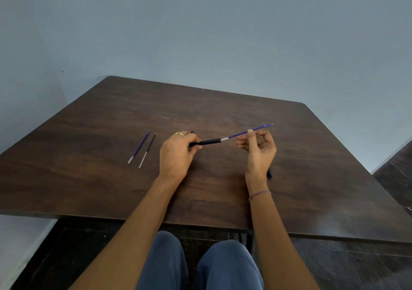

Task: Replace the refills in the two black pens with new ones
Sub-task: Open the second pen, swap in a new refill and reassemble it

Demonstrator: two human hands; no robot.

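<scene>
My left hand [177, 153] grips a black pen barrel [208, 142] above the middle of the brown table [93, 184]. A blue refill [260, 128] sticks out of the barrel's right end, tip pointing up and right. My right hand [256, 148] pinches this refill between thumb and finger. Two loose refills lie side by side to the left: a blue one [139, 146] and a black one [147, 150]. A dark blue-black object [270, 174], perhaps another pen, shows partly behind my right wrist; most of it is hidden.
The table's near edge runs just above my knees [200, 265]. A grey-blue wall [200, 33] stands behind the table's far edge. Dark floor [396, 178] shows at the right.
</scene>
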